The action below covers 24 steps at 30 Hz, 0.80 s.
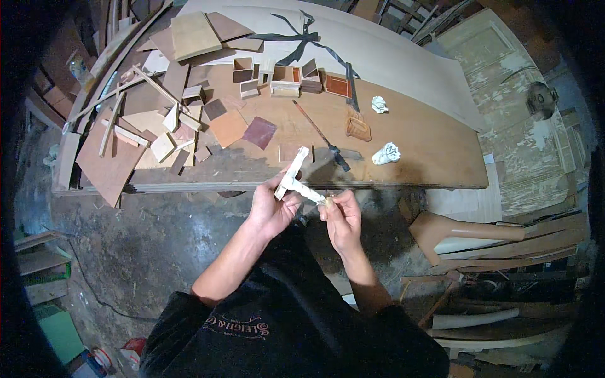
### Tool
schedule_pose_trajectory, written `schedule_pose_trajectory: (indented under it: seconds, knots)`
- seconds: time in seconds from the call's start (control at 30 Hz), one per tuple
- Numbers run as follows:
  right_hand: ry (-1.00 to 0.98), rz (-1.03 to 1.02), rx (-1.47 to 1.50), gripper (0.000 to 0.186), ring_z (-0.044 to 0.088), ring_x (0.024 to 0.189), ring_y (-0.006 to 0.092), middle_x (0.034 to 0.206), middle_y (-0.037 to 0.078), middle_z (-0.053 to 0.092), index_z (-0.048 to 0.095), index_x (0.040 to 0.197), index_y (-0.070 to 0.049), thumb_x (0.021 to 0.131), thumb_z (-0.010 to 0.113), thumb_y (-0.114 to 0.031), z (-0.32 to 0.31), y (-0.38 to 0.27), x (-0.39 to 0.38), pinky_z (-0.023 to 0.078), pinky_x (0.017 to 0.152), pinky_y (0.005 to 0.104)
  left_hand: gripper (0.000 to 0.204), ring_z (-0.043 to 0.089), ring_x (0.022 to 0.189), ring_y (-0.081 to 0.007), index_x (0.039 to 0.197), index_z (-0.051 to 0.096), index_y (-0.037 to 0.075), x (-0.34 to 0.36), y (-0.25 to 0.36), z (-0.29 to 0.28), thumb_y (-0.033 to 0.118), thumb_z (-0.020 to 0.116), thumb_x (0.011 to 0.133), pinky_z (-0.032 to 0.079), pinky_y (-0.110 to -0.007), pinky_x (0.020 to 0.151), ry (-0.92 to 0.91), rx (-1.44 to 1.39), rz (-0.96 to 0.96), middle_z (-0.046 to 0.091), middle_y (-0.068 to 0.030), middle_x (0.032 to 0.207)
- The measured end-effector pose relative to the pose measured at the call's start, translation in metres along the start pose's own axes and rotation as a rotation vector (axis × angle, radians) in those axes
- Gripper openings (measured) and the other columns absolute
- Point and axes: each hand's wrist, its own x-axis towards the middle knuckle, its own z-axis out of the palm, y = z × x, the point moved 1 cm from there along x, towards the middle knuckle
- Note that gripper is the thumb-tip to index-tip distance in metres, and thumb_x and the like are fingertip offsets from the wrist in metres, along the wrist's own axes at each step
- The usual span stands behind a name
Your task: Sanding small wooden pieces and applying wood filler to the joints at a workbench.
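Observation:
A white, rough-surfaced T-shaped piece (291,179) is held up just in front of the workbench's near edge. My left hand (268,211) is closed around the piece near where its two bars meet, with the thumb and fingers on either side. With thumb and fingertips pinched, my right hand (342,220) grips the tip of the bar that slants down to the right. What the piece is made of I cannot tell. Beyond it lies a thin stick with a dark end (318,132). Two crumpled white wads, one farther (379,104) and one nearer (386,153), rest toward the right.
The wooden workbench (428,151) carries several small open wooden boxes (285,79), a tan patterned piece (357,126) and black straps (305,38). Wood offcuts (164,148) pile up at the left. A weathered panel (504,63) and stacked boards (510,252) stand at the right.

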Motion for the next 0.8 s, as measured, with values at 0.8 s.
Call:
schedule_pose_trajectory:
  seconds: [0.8]
  knots:
    - [0.059,-0.605,-0.985,0.016,0.059,0.076,0.0236,0.085,0.013,0.06,0.058,0.093,0.0,0.082,0.069,0.007,-0.014,-0.017,0.032,0.048,0.067,0.0321,0.032,0.037,0.057,-0.0092,0.125,0.045,0.0,-0.001,0.0,-0.005,0.008,0.036,0.096,0.034,-0.022,0.049,-0.133,-0.016,-0.034,0.055,-0.0082,0.097]
